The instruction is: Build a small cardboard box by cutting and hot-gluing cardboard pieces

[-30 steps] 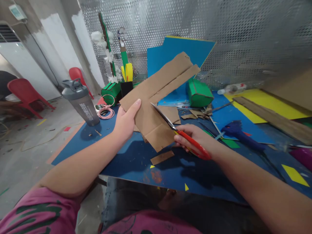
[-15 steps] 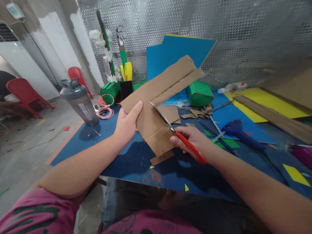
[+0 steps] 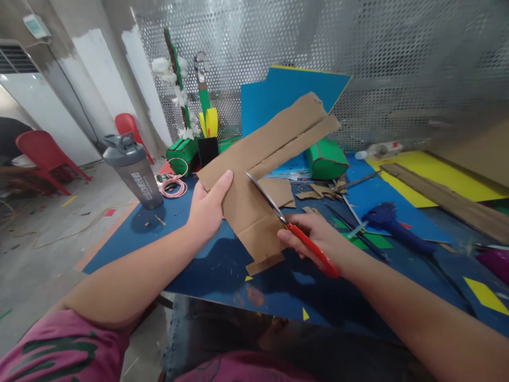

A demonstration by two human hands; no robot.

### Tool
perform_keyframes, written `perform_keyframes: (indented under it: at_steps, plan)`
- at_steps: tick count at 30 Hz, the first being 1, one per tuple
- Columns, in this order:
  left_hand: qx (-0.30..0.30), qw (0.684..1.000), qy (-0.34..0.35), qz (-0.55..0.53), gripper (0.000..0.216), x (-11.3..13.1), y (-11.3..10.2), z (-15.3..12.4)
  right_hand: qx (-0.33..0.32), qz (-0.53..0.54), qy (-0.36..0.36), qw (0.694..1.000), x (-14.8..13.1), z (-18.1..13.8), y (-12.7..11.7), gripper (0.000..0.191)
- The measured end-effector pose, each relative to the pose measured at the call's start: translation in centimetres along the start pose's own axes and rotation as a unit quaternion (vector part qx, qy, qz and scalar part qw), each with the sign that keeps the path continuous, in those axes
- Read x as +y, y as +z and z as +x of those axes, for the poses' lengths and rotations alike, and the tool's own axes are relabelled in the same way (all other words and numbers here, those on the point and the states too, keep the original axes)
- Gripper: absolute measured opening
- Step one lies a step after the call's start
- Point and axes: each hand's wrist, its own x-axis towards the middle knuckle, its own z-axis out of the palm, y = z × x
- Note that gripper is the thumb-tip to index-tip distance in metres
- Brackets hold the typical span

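Observation:
My left hand grips the left edge of a long brown cardboard piece, holding it tilted above the blue table. My right hand is closed round the red handles of a pair of scissors. The scissor blades are apart and lie over the cardboard, pointing up and left into its middle. A small cardboard strip rests on the table just below the piece.
A grey shaker bottle stands at the table's left corner beside a pink coil. Green paper boxes, blue and yellow sheets, cardboard scraps and a blue glue gun crowd the back and right. Red chairs stand on the floor at left.
The cardboard has shifted slightly up and right in my left hand, and the scissors have stayed against it. The view has tilted a little.

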Motion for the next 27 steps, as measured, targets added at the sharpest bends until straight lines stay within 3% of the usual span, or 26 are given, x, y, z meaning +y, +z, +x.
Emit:
perform_keyframes:
  at_steps: [15,27]
  plan:
    - [-0.006,1.0,-0.017,-0.005,0.064,0.8,0.0,-0.4,0.022,-0.02,0.005,1.0,-0.4,-0.5,0.0,0.057]
    - [-0.021,1.0,-0.01,-0.015,0.062,0.8,0.1,-0.2,0.017,-0.002,0.029,0.999,-2.4,-1.4,-0.3,0.057]
